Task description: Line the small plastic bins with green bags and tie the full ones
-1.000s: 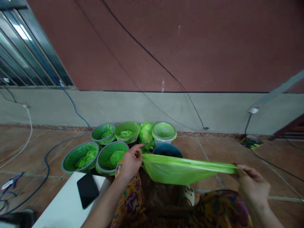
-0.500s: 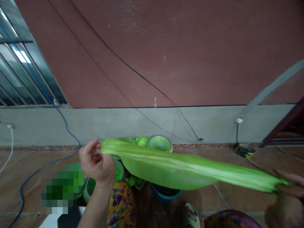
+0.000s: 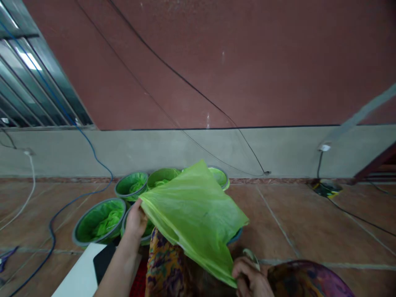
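View: head
Left hand [image 3: 135, 223]: fingers closed, gripping bag's left corner
Right hand [image 3: 252, 279]: fingers curled tight around bag's lower corner
Green bag [image 3: 199, 212]: stretched between both hands, mostly covering blue bin [image 3: 236, 236]
Lined bins [image 3: 86, 225]: left, near wall [image 3: 161, 150]
Phone [image 3: 103, 259]: on white box [image 3: 81, 273]

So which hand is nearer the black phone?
Left. The left hand is up and right of the black phone in the picture; the right hand is farther right, at the lower tip of the green bag.
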A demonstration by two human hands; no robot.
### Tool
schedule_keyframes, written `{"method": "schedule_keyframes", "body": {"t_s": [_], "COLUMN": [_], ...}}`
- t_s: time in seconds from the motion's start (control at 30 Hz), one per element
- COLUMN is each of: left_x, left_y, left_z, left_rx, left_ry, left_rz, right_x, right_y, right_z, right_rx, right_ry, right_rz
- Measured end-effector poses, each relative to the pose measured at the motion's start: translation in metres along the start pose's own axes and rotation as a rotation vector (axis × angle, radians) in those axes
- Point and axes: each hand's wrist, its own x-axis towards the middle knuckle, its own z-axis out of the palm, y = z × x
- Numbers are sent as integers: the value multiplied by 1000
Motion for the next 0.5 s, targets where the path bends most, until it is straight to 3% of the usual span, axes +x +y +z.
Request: {"method": "schedule_keyframes", "body": {"t_s": [0.13,0.2,0.27,0.4,0.5], "left_x": [-38,-60,-78,-93,-90], "left_y": [-10,-16,-17,-15,-18], "left_z": [-11,-17,-20,-20,-24], "left_rx": [-117,-95,-62,68,190], "left_ry": [-168,-230,-266,-277,-200], "left_rz": [-312,-386,-413,-456,-378], "right_x": [7,10,14,22,22], "right_y": [-44,-62,-78,-108,-130], "right_z": [40,69,99,153,169], "right_rx": [193,234,235,204,242], "right_ry": [-175,-225,-298,-577,-660], "right_rz": [-45,-112,-199,-263,-322]}}
